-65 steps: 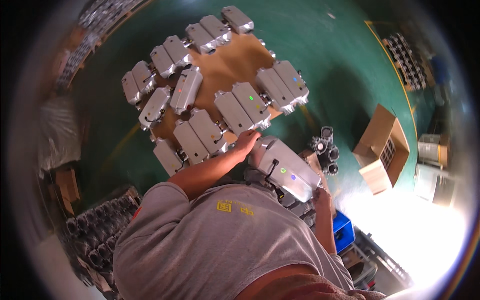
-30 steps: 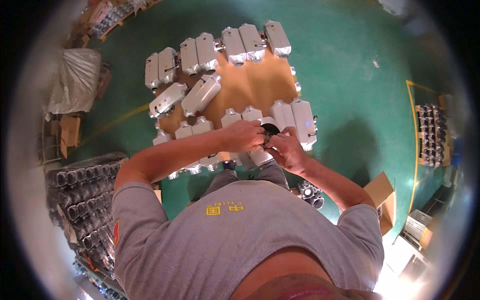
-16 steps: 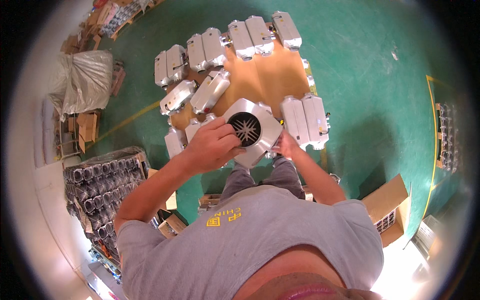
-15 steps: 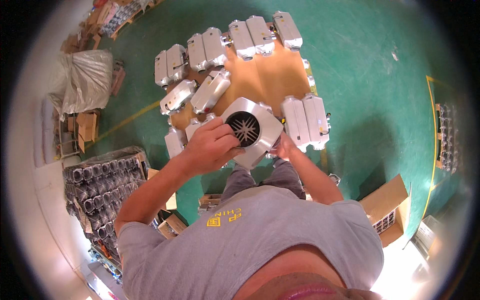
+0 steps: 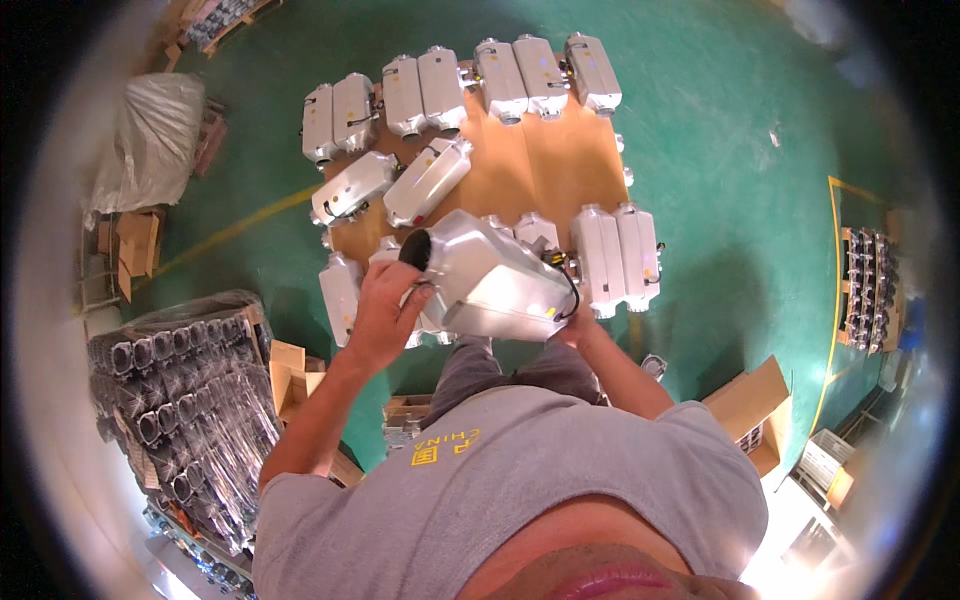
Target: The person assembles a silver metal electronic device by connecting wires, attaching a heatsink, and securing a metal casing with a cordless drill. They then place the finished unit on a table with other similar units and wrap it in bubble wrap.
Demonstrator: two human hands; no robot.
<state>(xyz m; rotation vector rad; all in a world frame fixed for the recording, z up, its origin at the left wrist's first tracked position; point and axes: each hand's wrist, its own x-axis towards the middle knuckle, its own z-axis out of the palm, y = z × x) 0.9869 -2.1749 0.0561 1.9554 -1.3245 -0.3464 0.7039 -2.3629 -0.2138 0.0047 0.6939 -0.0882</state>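
Observation:
Between my two hands is a silver air heater (image 5: pixel 495 285), a faceted metal housing with a round dark outlet and a black cable with a yellow connector. It lies tilted above the near edge of the cardboard-topped table (image 5: pixel 550 165). My left hand (image 5: pixel 385 310) grips the outlet end with thumb and fingers. At the other end, my right hand (image 5: pixel 578 328) is closed around the lower right corner, its fingers mostly hidden by the housing. Two similar heaters (image 5: pixel 615 258) stand side by side just right of it, and others are partly covered behind it.
A row of heaters (image 5: pixel 422 92) lines the table's far side, with two slanted heaters (image 5: pixel 428 182) at left. Black wrapped parts (image 5: pixel 185 400) are stacked at lower left. An open carton (image 5: pixel 755 405) stands at right; a covered pile (image 5: pixel 150 140) sits far left.
The heater has turned in my hands: its round opening faced up and now points left, with the long side showing. My left hand has shifted left and down along with that end.

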